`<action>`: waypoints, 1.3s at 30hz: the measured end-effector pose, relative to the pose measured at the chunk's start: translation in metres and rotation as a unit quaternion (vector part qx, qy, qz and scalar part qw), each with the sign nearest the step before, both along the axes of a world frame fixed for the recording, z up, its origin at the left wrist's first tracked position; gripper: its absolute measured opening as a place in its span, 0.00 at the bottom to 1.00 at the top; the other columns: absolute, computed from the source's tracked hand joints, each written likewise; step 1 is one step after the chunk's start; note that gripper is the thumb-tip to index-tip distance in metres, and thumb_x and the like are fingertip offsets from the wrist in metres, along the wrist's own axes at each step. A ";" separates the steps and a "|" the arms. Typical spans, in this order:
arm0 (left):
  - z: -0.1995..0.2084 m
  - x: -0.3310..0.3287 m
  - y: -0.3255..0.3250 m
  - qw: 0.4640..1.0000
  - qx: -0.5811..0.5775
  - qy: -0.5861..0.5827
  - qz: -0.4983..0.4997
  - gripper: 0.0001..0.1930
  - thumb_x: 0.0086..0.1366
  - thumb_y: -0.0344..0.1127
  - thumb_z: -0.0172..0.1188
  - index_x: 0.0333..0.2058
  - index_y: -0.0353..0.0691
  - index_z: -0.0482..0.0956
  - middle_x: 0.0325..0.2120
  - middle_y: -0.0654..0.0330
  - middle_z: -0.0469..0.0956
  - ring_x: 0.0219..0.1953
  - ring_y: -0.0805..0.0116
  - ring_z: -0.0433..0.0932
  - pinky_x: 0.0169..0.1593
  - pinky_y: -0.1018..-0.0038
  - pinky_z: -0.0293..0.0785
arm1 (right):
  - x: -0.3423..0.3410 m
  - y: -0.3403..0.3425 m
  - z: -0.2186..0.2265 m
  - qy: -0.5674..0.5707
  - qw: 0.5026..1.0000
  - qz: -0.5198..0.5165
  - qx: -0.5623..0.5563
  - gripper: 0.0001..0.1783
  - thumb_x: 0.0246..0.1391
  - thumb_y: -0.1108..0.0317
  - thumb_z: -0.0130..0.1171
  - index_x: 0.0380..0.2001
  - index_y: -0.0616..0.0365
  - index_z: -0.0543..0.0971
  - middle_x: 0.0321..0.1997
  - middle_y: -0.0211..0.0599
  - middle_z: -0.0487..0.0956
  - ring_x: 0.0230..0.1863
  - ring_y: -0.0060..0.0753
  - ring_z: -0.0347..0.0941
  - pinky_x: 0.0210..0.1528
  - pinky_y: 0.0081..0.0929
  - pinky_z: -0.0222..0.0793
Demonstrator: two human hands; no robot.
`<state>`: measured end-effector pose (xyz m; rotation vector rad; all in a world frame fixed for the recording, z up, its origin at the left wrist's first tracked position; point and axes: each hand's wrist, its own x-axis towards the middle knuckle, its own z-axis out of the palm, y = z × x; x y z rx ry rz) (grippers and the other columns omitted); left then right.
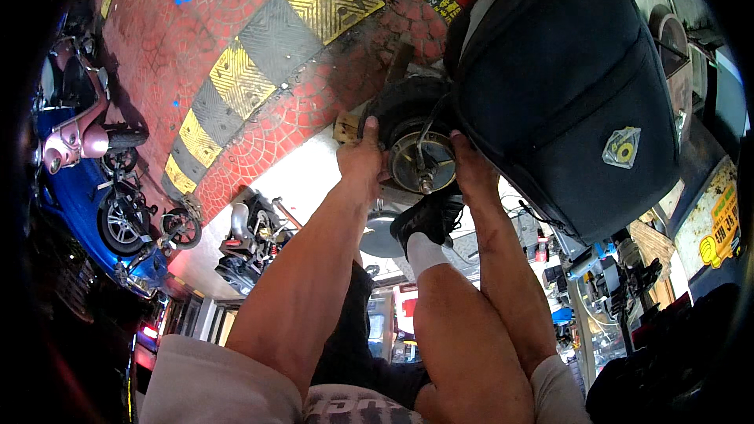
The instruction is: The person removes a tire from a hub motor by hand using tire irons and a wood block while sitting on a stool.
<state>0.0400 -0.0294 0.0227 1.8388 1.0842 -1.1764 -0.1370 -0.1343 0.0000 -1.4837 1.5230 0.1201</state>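
Small wheel (416, 145) w/ black tyre and metal hub sits btwn both hands, top-centre of view, just under the front edge of the big black scooter seat (569, 94) and above red patterned paving (259, 126). Axle stub points roughly toward the camera, so the wheel's flat face is toward the person and its rim runs left–right btwn the palms.

Left hand (361, 159) — fingers curled over the tyre's left edge, thumb up, touching rubber. Right hand (471, 169) — pressed to the right side of the hub under the seat; fingers mostly hidden, can't tell how far they wrap. Both about equally near.

Black shoe (428, 220) w/ white sock sits just below the wheel.
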 end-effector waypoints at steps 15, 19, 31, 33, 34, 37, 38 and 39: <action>-0.012 -0.003 0.013 0.999 -0.038 0.012 -0.008 0.28 0.70 0.60 0.68 0.41 0.35 0.79 0.26 0.57 0.81 0.23 0.64 0.81 0.24 0.65 0.81 | 0.022 -0.011 0.028 0.014 0.999 0.036 -0.006 0.23 0.63 0.56 0.68 0.54 0.61 0.85 0.60 0.51 0.84 0.60 0.55 0.78 0.63 0.44 0.69; -0.009 -0.003 0.014 0.997 -0.068 0.000 0.021 0.28 0.70 0.60 0.68 0.41 0.35 0.78 0.26 0.55 0.81 0.22 0.63 0.81 0.23 0.61 0.81 | 0.006 0.000 0.007 -0.023 0.998 0.049 -0.034 0.26 0.65 0.51 0.65 0.56 0.60 0.84 0.64 0.52 0.83 0.63 0.55 0.78 0.66 0.45 0.67; -0.024 -0.005 0.011 0.995 -0.075 -0.060 -0.006 0.28 0.70 0.59 0.69 0.42 0.34 0.78 0.26 0.55 0.80 0.23 0.60 0.81 0.24 0.58 0.82 | 0.017 0.002 0.015 0.012 0.990 0.054 -0.128 0.23 0.60 0.57 0.70 0.50 0.65 0.85 0.51 0.54 0.87 0.54 0.57 0.82 0.60 0.47 0.72; -0.010 -0.002 0.002 0.998 -0.051 -0.028 0.005 0.27 0.70 0.59 0.68 0.42 0.35 0.78 0.26 0.55 0.80 0.24 0.60 0.81 0.25 0.58 0.82 | 0.015 0.001 0.013 0.011 0.991 0.056 -0.124 0.21 0.60 0.58 0.70 0.48 0.65 0.85 0.47 0.52 0.87 0.50 0.54 0.83 0.58 0.47 0.72; -0.003 0.003 -0.002 1.000 -0.030 -0.003 0.005 0.27 0.71 0.59 0.68 0.42 0.35 0.78 0.26 0.55 0.80 0.24 0.59 0.82 0.25 0.58 0.83 | 0.017 -0.003 0.018 0.012 0.995 0.045 -0.089 0.20 0.61 0.58 0.70 0.47 0.65 0.85 0.45 0.51 0.87 0.48 0.52 0.83 0.57 0.46 0.72; -0.005 0.002 0.002 1.000 -0.019 -0.012 -0.010 0.23 0.74 0.56 0.65 0.40 0.37 0.80 0.30 0.56 0.81 0.26 0.59 0.83 0.28 0.58 0.83 | 0.015 0.004 0.017 -0.005 0.996 0.022 -0.083 0.19 0.63 0.57 0.69 0.43 0.66 0.85 0.41 0.49 0.87 0.44 0.47 0.82 0.53 0.44 0.73; -0.001 0.003 0.000 1.000 -0.019 -0.013 -0.002 0.22 0.74 0.55 0.64 0.39 0.37 0.80 0.31 0.56 0.82 0.27 0.59 0.83 0.28 0.58 0.84 | 0.015 0.004 0.016 -0.008 0.995 0.027 -0.095 0.19 0.64 0.57 0.69 0.42 0.66 0.86 0.40 0.48 0.87 0.44 0.45 0.82 0.52 0.44 0.73; 0.003 0.004 -0.001 0.999 -0.033 -0.008 -0.016 0.22 0.75 0.54 0.64 0.38 0.37 0.80 0.31 0.57 0.82 0.28 0.60 0.83 0.30 0.59 0.83 | 0.015 0.004 0.016 -0.011 0.994 0.032 -0.107 0.19 0.65 0.57 0.69 0.42 0.66 0.86 0.40 0.48 0.87 0.43 0.44 0.82 0.51 0.43 0.73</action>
